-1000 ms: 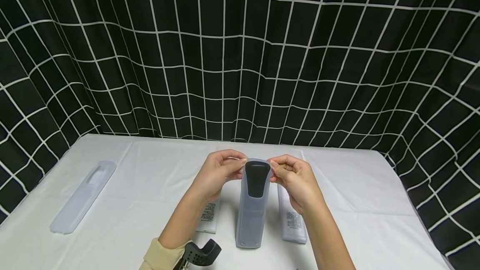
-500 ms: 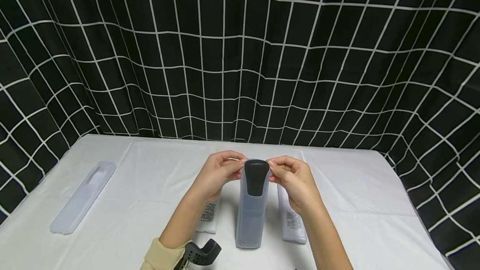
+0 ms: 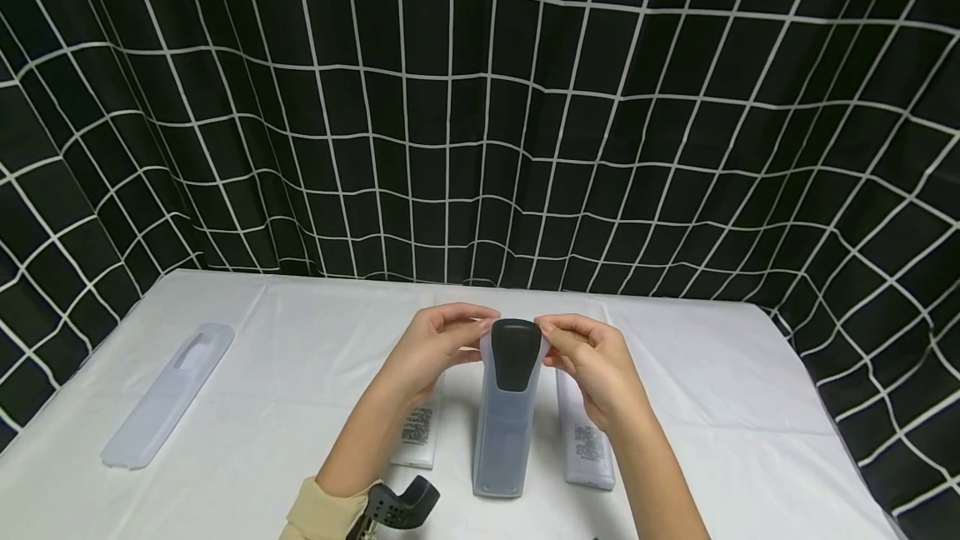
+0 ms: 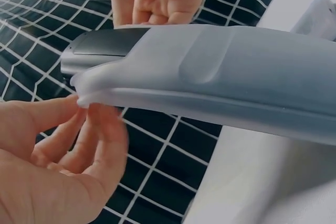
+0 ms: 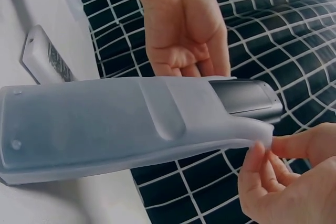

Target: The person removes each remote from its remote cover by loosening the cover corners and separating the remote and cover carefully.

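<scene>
A dark remote control [image 3: 514,357] stands tilted up in a translucent silicone cover [image 3: 504,448], its black end showing through the cover's opening. My left hand [image 3: 435,352] pinches the cover's left edge near the top, and my right hand [image 3: 588,357] pinches the right edge. Both wrist views show the soft lip drawn outward between thumb and fingers, away from the remote's bare end. The lower end of the cover reaches down to the white table [image 3: 300,357]. Partly behind my forearms lie two pale, slim objects with printed codes, one left [image 3: 417,433] and one right [image 3: 587,440].
Another translucent cover [image 3: 161,402], with an oval cutout near its far end, lies at the table's left. A black curtain with a white grid [image 3: 480,123] surrounds the back and sides. A dark band [image 3: 401,507] is on my left wrist.
The cover's rim, which arched over the remote's black end a second ago, no longer shows above it. My hands have pulled the lip slightly outward and otherwise hardly moved.
</scene>
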`<state>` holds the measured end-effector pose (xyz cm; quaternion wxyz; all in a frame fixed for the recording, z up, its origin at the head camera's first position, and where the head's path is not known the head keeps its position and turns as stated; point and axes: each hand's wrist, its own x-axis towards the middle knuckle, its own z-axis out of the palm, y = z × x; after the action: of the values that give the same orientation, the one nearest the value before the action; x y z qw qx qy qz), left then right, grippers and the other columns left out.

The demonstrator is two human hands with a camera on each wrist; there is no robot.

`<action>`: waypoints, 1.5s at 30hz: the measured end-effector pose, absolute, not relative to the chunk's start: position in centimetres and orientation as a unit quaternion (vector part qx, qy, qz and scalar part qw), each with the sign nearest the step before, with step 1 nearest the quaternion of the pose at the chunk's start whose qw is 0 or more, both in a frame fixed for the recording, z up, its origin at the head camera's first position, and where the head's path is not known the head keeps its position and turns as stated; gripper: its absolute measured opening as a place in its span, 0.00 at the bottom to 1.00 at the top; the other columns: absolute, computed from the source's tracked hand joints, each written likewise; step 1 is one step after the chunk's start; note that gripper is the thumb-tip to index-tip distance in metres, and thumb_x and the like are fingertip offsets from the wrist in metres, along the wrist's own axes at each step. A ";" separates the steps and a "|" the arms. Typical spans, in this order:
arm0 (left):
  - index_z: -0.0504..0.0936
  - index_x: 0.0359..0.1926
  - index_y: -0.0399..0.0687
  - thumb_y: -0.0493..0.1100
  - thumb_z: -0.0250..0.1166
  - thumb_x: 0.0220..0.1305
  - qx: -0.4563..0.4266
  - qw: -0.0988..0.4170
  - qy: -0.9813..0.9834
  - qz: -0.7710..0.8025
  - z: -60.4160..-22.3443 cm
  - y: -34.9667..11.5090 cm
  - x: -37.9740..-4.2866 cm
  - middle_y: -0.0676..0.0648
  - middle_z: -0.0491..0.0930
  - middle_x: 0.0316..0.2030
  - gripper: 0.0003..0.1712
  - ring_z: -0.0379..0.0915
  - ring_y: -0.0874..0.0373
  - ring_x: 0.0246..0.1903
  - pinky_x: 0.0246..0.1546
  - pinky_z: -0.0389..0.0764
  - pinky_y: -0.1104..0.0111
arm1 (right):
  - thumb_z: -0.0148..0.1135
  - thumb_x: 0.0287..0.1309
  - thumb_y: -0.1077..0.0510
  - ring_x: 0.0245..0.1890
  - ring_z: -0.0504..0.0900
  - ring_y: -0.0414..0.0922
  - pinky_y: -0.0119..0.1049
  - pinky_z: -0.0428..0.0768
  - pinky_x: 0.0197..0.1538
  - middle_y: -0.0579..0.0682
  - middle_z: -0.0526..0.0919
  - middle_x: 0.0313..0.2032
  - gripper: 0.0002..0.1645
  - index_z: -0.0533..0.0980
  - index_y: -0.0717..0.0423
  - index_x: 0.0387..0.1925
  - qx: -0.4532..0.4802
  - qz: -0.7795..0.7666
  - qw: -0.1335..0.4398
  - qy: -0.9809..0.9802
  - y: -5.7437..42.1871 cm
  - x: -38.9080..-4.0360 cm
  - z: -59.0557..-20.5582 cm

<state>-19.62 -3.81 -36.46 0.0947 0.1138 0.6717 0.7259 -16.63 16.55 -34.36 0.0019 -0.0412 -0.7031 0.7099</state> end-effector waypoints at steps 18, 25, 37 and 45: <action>0.73 0.72 0.37 0.37 0.66 0.73 0.175 0.162 0.693 0.680 -36.5 -5.2 -20.1 0.34 0.83 0.55 0.29 0.85 0.51 0.49 0.53 0.88 0.52 | 0.53 0.81 0.57 0.44 0.83 0.43 0.34 0.88 0.50 0.52 0.81 0.52 0.24 0.74 0.69 0.68 -0.016 0.689 -0.028 -0.724 17.3 -16.6 -34.2; 0.69 0.75 0.43 0.29 0.75 0.59 0.193 0.172 0.698 0.668 -36.9 -5.1 -20.1 0.40 0.86 0.46 0.44 0.87 0.57 0.40 0.48 0.89 0.57 | 0.56 0.80 0.56 0.44 0.84 0.43 0.36 0.89 0.50 0.52 0.82 0.52 0.23 0.75 0.68 0.66 0.002 0.677 -0.012 -0.736 17.1 -16.5 -34.4; 0.69 0.74 0.39 0.25 0.72 0.59 0.224 0.130 0.694 0.672 -37.3 -4.1 -19.8 0.33 0.88 0.46 0.43 0.88 0.56 0.41 0.46 0.84 0.66 | 0.60 0.77 0.59 0.43 0.86 0.44 0.35 0.88 0.49 0.58 0.85 0.53 0.19 0.79 0.64 0.62 0.019 0.617 0.027 -0.786 17.3 -16.4 -34.5; 0.68 0.74 0.38 0.25 0.70 0.60 0.219 0.121 0.693 0.676 -37.3 -3.6 -19.7 0.30 0.87 0.49 0.41 0.87 0.51 0.45 0.51 0.87 0.59 | 0.65 0.73 0.61 0.43 0.85 0.43 0.32 0.88 0.47 0.61 0.82 0.56 0.18 0.81 0.65 0.59 0.042 0.579 0.061 -0.812 17.6 -16.2 -34.2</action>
<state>-19.70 -3.59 -37.31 0.1210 0.2192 0.6928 0.6763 -16.15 17.61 -34.16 0.0610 0.0419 -0.8120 0.5789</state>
